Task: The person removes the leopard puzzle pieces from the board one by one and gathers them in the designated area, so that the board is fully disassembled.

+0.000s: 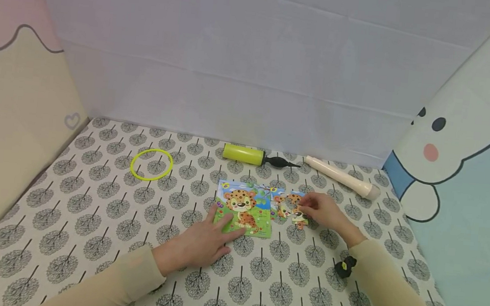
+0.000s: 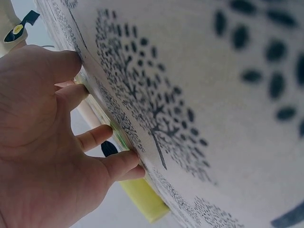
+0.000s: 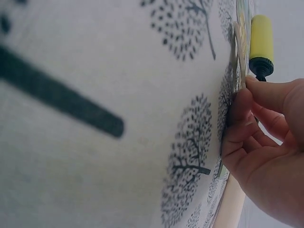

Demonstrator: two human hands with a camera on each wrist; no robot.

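Observation:
A square leopard picture card [image 1: 244, 203] lies on the patterned tablecloth near the middle in the head view. My left hand [image 1: 198, 243] rests at its lower left, fingers spread, with fingertips on the card. Right of the card are several leopard puzzle pieces [image 1: 281, 207], partly joined, with gaps between some of them. At their right side my right hand [image 1: 322, 212] pinches a puzzle piece [image 3: 241, 61] between thumb and index finger. In the right wrist view that piece is seen edge-on, slightly tilted above the cloth; its printed face is mostly hidden there.
Behind the card lies a yellow-green hand pump [image 1: 243, 154] with a black nozzle. A pale, wand-like stick [image 1: 342, 177] with a clear end lies at the back right, a yellow-green ring [image 1: 152, 164] at the left. A fabric wall [image 1: 243, 74] borders the table's back.

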